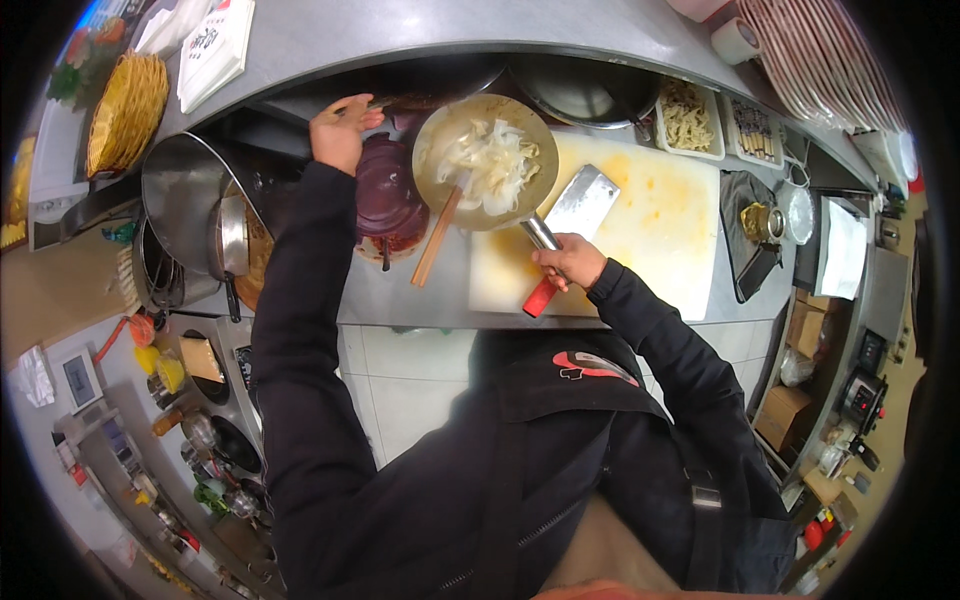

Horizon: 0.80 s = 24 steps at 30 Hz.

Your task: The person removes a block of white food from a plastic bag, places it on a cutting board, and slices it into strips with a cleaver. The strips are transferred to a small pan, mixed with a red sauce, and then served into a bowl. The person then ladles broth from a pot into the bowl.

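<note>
My right hand (pixel 571 262) is closed around the metal handle (pixel 541 231) of a round pan (pixel 424 184). Pale, wide noodle-like strips (pixel 499 161) lie in the pan, and a pair of wooden chopsticks (pixel 439 240) leans out over its near rim. Beneath that hand, a cleaver (pixel 585 199) with a red handle (pixel 540 297) rests on a stained white cutting board (pixel 667 225). My left hand (pixel 346 135) is at the back of the counter, beside dark-red lids (pixel 386 187). Something thin and dark shows at its fingers, but its grip is unclear.
A large metal pot (pixel 187 202) stands at the left. Behind the board are a dark wok (pixel 589 90), a tub of pale strips (pixel 686 120) and a tub of small rolled pieces (pixel 754 131). A raised shelf (pixel 450 26) overhangs the back, with stacked plates (pixel 817 67) and a wicker basket (pixel 127 112).
</note>
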Each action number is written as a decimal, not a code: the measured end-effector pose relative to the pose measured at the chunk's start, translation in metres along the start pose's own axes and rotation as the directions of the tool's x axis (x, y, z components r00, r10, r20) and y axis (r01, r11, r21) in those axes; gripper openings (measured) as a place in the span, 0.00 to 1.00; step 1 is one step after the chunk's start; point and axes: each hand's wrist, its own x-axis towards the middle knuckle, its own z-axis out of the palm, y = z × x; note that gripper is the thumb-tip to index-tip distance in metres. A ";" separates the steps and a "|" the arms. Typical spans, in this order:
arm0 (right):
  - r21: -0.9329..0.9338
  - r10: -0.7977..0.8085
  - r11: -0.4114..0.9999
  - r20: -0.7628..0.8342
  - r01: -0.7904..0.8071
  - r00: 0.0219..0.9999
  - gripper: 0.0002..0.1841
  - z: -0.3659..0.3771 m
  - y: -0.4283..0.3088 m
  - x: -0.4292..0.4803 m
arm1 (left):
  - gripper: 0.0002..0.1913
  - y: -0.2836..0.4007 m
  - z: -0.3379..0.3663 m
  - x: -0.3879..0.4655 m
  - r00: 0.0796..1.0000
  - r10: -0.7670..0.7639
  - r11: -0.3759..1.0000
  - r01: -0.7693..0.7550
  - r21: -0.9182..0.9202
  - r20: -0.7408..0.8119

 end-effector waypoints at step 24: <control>0.019 0.010 1.000 0.048 -0.011 0.999 0.13 -0.001 -0.006 -0.007 | 0.13 0.004 0.062 0.031 0.830 0.388 0.475 -0.552 0.685 0.400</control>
